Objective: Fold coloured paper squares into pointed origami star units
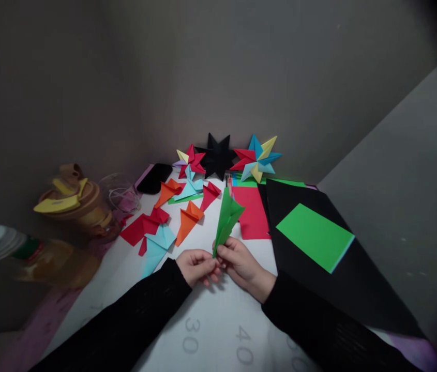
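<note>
A folded green paper piece [226,219] stands upright over the white mat, its narrow lower end between both hands. My right hand [241,264] pinches it near the bottom between thumb and fingers. Beside it, my left hand [198,266] has its fingers closed at the lower tip of the same paper. To the left of the hands lie folded pieces in orange [189,219], light blue [159,245] and red [144,227]. A flat green sheet [315,236] rests on a large black sheet [299,289] at the right.
Paper stars, one black [219,156] and one multicoloured [257,157], lean on the wall behind. Red paper [252,214] lies beyond my right hand. A jar [35,256], a pot [82,204] and a dark phone-like object [155,178] are at the left.
</note>
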Demonstrator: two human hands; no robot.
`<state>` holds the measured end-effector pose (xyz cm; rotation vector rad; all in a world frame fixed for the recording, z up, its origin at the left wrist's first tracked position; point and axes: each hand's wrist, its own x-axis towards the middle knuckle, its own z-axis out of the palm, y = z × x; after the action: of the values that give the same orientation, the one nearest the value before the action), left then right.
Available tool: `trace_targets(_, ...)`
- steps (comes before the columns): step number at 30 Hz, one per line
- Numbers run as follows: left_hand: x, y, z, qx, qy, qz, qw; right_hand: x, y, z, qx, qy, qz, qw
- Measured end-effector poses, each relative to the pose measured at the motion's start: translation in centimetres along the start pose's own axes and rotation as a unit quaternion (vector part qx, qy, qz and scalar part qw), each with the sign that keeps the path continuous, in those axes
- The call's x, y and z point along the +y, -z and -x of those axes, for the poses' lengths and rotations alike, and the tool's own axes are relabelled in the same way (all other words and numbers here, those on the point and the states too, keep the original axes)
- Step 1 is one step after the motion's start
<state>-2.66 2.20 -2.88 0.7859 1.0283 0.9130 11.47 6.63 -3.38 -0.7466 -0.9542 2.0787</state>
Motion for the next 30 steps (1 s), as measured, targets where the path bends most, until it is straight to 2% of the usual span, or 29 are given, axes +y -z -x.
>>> trace_targets(3,-0.2,0.04,0.0,-0.004,-0.013,0.002,1.0,0.03,0.01,0.05,-0.006,-0.009,-0.003,1.0)
trace_targets(8,-0.34,-0.32,0.17,0.042,-0.07,-0.072,0.994,0.1,0.02,0.05,-0.004,-0.011,0.015,1.0)
trace_targets(12,-0.17,-0.51,0.38,0.054,-0.087,-0.123,0.987,0.09,-0.01,-0.05,0.0,-0.01,0.027,1.0)
trace_targets(18,-0.26,0.22,0.23,0.151,-0.137,-0.186,0.961,0.19,-0.02,-0.22,0.028,0.001,0.042,0.999)
trace_targets(25,-0.09,0.13,0.33,0.171,-0.158,-0.196,0.953,0.21,0.03,-0.09,0.026,-0.004,0.069,0.997)
trace_targets(30,-0.02,0.19,0.42,0.156,-0.162,-0.216,0.95,0.07,-0.1,-0.02,0.035,-0.021,0.069,0.997)
